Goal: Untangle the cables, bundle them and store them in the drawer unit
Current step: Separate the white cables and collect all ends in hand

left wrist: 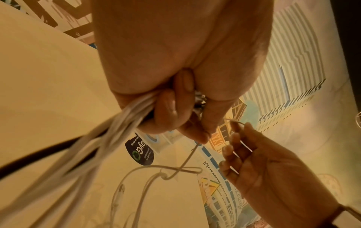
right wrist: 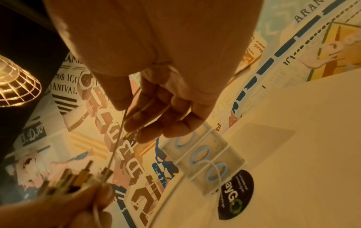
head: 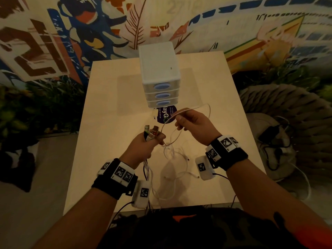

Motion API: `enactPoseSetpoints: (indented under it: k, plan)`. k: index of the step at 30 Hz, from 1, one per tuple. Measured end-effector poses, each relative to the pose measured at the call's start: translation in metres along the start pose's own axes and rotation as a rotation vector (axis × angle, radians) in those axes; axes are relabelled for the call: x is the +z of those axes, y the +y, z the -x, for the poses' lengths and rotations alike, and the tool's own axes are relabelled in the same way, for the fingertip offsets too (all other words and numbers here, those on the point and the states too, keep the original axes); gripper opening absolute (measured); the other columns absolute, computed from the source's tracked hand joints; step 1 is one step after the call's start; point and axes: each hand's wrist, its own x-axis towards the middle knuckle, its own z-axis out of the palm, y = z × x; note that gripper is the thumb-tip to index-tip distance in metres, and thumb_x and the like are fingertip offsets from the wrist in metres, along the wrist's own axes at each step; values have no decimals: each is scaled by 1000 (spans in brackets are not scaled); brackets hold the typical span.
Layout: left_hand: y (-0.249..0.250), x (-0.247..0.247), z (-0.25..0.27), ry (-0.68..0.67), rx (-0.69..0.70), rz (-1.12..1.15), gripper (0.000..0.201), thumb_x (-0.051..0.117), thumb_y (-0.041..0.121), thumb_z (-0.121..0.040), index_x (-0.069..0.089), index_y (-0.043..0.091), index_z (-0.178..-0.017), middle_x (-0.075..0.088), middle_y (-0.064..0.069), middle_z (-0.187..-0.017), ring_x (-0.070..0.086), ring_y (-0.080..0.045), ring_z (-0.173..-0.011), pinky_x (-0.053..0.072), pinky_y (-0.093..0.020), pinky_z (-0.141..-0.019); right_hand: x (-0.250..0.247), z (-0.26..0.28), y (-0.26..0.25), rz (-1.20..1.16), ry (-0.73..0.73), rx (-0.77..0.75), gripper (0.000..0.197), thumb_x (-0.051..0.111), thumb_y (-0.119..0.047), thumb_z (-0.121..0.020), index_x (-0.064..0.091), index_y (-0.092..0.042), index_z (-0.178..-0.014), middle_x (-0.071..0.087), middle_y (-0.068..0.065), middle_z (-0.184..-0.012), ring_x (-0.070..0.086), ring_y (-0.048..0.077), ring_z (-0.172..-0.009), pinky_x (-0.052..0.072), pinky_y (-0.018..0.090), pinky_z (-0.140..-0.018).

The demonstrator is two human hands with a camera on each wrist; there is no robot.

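Left hand point(head: 145, 146) fisted round bunch of cable ends, about four USB plugs point(head: 151, 131) sticking up above fingers, white and black cords point(head: 148, 169) hanging below fist to pale square table point(head: 107, 97); right hand point(head: 193, 124) pinching one thin white cable point(head: 195, 107), looped between both hands above table; more loose white cable point(head: 179, 175) on tabletop near edge; white plastic three-drawer unit point(head: 159, 69) with three blue oval handles, all drawers closed, at table's far side; one dark round sticker point(head: 164, 115) just before it
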Motion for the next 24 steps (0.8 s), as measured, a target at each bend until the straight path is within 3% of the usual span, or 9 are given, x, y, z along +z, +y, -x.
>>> enactPoseSetpoints:
  k: [4,7,10,13,19,24]
  plan:
    - [2,0,-1,-38,2,80,29,69,42,-90,75,14,-91,45,-17,-74,26,-17,-49,26,-24,-44,5,3,23,335,-102,-5,19,65,-33,-96,69,-30,-114,72,-12,-97,67,8,-92,54,32,-87]
    - [4,-1,0,-32,-10,121,26,68,44,-88,76,20,-87,52,-20,-86,25,-17,-49,24,-24,-44,10,14,39,546,-188,-30,18,67,-35,-93,71,-30,-110,68,-13,-98,62,6,-91,52,34,-88]
    - [3,-4,0,8,-14,137,21,66,33,-98,74,16,-90,61,-36,-97,26,-14,-46,25,-23,-44,11,20,52,667,-205,-36,16,64,-34,-94,73,-30,-107,64,-14,-93,56,7,-87,49,35,-84]
    - [1,-8,0,39,-15,139,20,63,26,-100,71,8,-98,68,-29,-105,25,-13,-45,25,-22,-43,5,23,61,718,-183,19,17,61,-36,-96,74,-30,-106,72,-7,-97,61,11,-88,52,38,-83]
    - [-1,-13,3,46,-23,191,15,61,23,-101,68,10,-99,76,-11,-96,23,-10,-41,23,-21,-40,-8,27,69,759,-150,25,19,61,-35,-97,76,-29,-108,75,-3,-99,62,16,-89,52,40,-83]
    - [0,-14,6,62,-23,178,15,61,22,-102,68,9,-99,76,-12,-97,23,-10,-41,24,-21,-40,-9,28,71,736,-91,16,20,58,-37,-99,75,-28,-106,71,-4,-95,58,15,-86,49,40,-82]
